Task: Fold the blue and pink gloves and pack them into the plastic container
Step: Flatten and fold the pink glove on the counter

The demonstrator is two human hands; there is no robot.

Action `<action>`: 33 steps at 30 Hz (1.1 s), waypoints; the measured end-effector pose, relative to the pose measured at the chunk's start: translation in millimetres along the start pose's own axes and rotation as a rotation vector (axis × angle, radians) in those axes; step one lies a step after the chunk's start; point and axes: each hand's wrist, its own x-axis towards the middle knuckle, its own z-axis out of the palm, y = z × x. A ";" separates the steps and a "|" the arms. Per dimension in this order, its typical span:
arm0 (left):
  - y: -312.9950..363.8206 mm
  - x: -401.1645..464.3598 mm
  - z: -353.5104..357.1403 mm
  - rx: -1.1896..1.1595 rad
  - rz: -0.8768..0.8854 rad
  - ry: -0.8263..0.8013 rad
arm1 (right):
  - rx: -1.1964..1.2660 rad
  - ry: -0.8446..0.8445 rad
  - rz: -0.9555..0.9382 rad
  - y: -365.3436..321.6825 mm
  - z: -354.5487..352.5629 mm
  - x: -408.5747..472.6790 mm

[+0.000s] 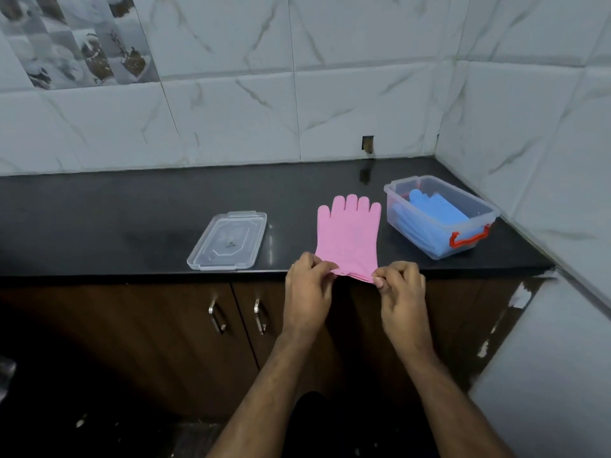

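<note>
The pink gloves [347, 233] lie flat on the black counter [132, 209], stacked, fingers pointing to the wall, cuffs at the front edge. My left hand [309, 285] pinches the cuffs' left corner. My right hand [401, 289] pinches the right corner. The clear plastic container [441, 215] with a red handle stands to the right of the pink gloves. The folded blue gloves [433, 211] lie inside it.
The container's clear lid [228, 240] lies on the counter to the left of the pink gloves. Tiled walls close the back and the right side. Brown cabinet doors with metal handles [259, 315] stand below the counter edge.
</note>
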 end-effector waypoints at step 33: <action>70.1 -34.9 -26.5 -0.581 -0.026 0.163 | 0.302 0.108 0.046 -2.5 -32.3 -4.6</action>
